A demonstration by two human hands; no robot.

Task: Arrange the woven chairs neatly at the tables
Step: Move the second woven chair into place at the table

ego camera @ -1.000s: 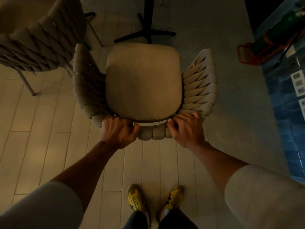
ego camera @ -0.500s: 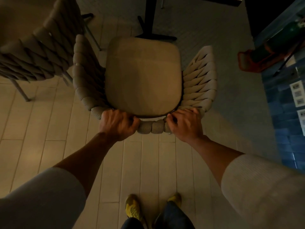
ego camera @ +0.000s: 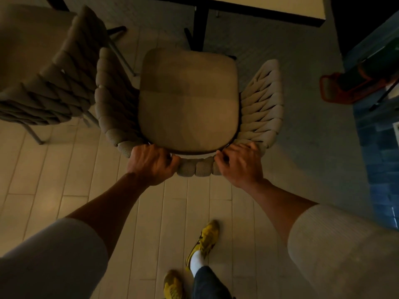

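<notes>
A beige woven chair (ego camera: pixel 187 100) with a cushioned seat stands right below me, its front facing a table (ego camera: pixel 248 7) with a black pedestal leg. My left hand (ego camera: pixel 151 162) grips the top of the woven backrest on its left side. My right hand (ego camera: pixel 239 165) grips the same backrest on its right. The seat's front edge lies near the table's pedestal base. A second woven chair (ego camera: pixel 47 67) stands at the upper left, close beside the first chair's left arm.
A red-orange frame (ego camera: pixel 345 87) with dark objects sits against a blue tiled wall (ego camera: pixel 380 165) at the right. My yellow shoes (ego camera: pixel 203 242) are on the pale plank floor behind the chair. Grey floor lies between the chair and the wall.
The chair has slid forward toward the table, whose top edge has come into view. Both hands kept their grip on the backrest. My right foot has stepped forward.
</notes>
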